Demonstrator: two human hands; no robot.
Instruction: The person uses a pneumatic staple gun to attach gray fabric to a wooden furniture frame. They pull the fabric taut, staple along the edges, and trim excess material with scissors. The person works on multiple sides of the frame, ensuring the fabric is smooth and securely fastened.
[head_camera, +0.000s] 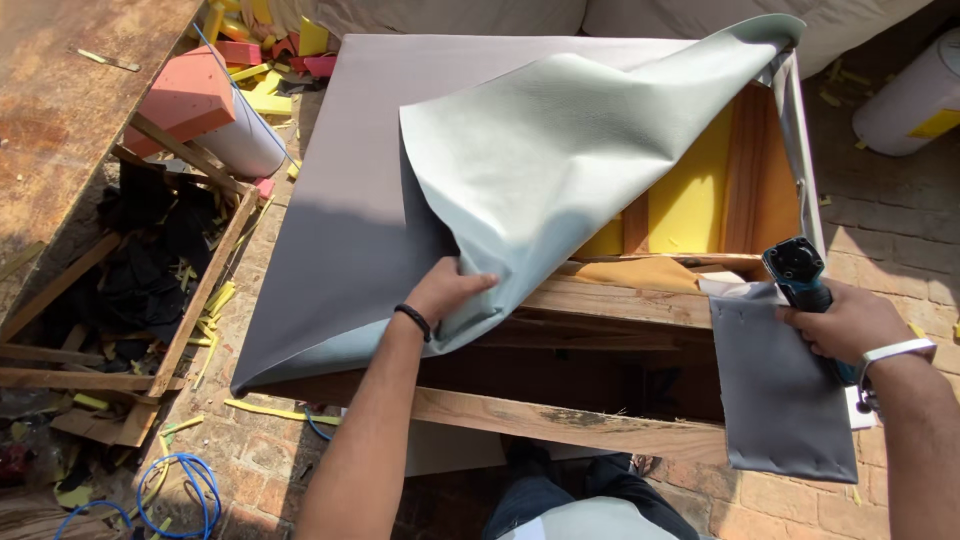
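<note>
Left hand (447, 290) pinches the folded-back edge of the grey-green fabric sheet (560, 150), which drapes up and away to the right over the wooden frame (600, 300). Right hand (850, 322) is closed around a blue power tool (800, 275), just right of the frame's open corner and nearer it than the left.

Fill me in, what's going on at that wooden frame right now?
A person is working on a bare wooden furniture frame covered with a large grey sheet of upholstery fabric. The left hand grips the sheet's folded-back flap, showing its pale green underside and the yellow foam padding inside the frame. The right hand holds a dark blue handheld power tool near the frame's right corner, where a loose grey fabric panel hangs down. Foam scraps litter the brick floor.
</note>
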